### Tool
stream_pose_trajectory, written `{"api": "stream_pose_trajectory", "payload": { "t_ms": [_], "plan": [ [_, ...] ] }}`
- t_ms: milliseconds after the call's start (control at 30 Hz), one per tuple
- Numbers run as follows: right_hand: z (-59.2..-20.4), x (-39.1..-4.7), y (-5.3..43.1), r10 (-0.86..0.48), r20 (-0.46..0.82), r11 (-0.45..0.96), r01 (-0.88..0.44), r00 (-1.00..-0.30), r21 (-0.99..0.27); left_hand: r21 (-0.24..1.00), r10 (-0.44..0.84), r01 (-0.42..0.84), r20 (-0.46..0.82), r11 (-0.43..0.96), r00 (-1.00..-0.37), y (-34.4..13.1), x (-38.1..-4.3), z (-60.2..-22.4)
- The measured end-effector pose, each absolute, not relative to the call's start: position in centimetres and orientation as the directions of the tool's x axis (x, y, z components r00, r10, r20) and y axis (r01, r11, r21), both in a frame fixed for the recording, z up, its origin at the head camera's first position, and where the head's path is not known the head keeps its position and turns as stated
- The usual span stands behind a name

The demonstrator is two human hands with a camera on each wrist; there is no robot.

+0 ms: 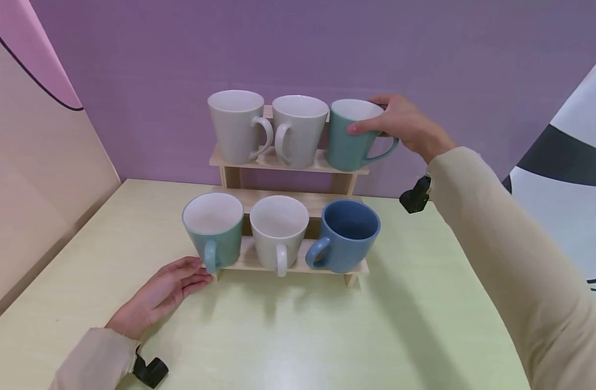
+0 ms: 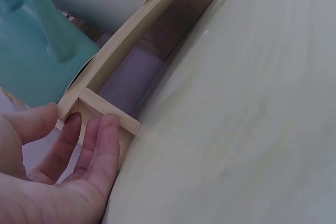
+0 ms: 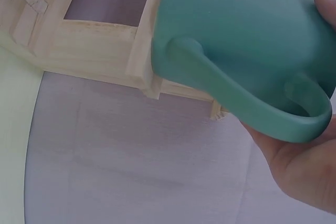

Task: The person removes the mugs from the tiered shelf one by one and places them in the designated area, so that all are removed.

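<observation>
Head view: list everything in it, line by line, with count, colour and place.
Backdrop: 1, purple, behind everything
Left panel: 1, cream and pink, far left
Right panel: 1, white with a dark band, far right
Table: 1, pale yellow-green, in front of the backdrop
Rack: 1, light wood, on the table
White mugs: 3, white, upper left, upper middle, lower middle
Teal mugs: 2, teal with white insides, upper right, lower left
Blue mug: 1, blue, lower right
Wrist cameras: 2, black, one per wrist
Sleeves: 2, beige, one per arm
Left grip: 1, bare, at the rack's lower left corner
Right grip: 1, bare, holding the upper teal mug
</observation>
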State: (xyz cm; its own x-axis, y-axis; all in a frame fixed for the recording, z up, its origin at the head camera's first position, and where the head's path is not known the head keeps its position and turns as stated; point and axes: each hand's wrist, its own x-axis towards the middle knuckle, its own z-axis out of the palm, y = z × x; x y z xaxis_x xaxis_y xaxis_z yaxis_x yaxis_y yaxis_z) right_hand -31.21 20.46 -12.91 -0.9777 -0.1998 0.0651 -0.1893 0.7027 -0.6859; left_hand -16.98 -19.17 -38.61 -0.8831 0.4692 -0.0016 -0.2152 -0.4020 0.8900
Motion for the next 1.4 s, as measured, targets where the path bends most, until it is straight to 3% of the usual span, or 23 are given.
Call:
{"api": "stream_pose_trajectory", "payload": {
  "t_ms": [600, 1067, 1400],
  "plan": [
    [-12.8, -30.3, 22.7, -0.197, 0.049, 0.687, -0.174, -0.979, -0.705, 0.893, 0.449, -0.233, -0.040, -0.384, -0.893, -19.1, -17.1, -38.4],
    [-12.7, -30.2, 24.8, -0.178, 0.034, 0.689, -0.149, -0.983, -0.709, 0.786, 0.461, -0.267, 0.026, -0.558, -0.887, -19.6, -17.0, -38.6],
    [-12.7, -29.6, 26.9, -0.134, 0.036, 0.705, -0.121, -0.990, -0.699, 0.782, 0.449, -0.283, -0.005, -0.555, -0.894, -19.6, -17.1, -38.6]
  ]
}}
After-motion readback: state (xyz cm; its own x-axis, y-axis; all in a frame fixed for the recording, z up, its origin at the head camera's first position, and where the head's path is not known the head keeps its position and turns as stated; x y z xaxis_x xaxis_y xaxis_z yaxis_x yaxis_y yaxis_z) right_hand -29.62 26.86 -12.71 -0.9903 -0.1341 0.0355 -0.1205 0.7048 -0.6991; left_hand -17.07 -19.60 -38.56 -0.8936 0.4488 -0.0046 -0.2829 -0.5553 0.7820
